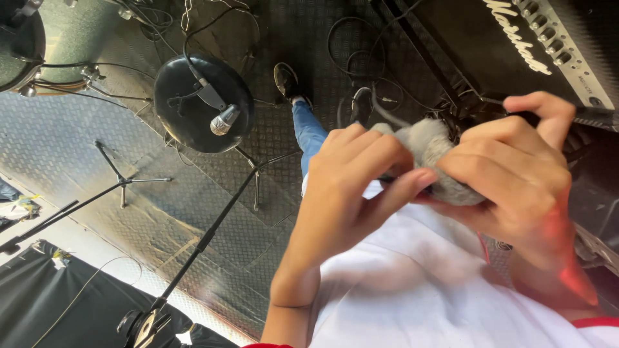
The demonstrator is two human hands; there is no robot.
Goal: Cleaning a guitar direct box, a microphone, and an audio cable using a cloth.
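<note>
A grey furry cover (pixel 431 153) sits between both of my hands, held close in front of my white shirt. My left hand (pixel 351 187) pinches its left side with thumb and curled fingers. My right hand (pixel 516 174) wraps around its right side, index finger raised above it. What lies under the fur is hidden by my fingers. Below I see my blue trouser leg (pixel 308 132) and a dark shoe (pixel 286 80) on the metal floor.
A black round stool (pixel 187 122) carries a silver microphone (pixel 224 120) with its cable. A black microphone stand (pixel 206 238) slants across the ribbed metal floor. A black amplifier (pixel 516 45) stands at upper right, cables (pixel 361 64) coil beside it. A drum (pixel 39 45) shows at upper left.
</note>
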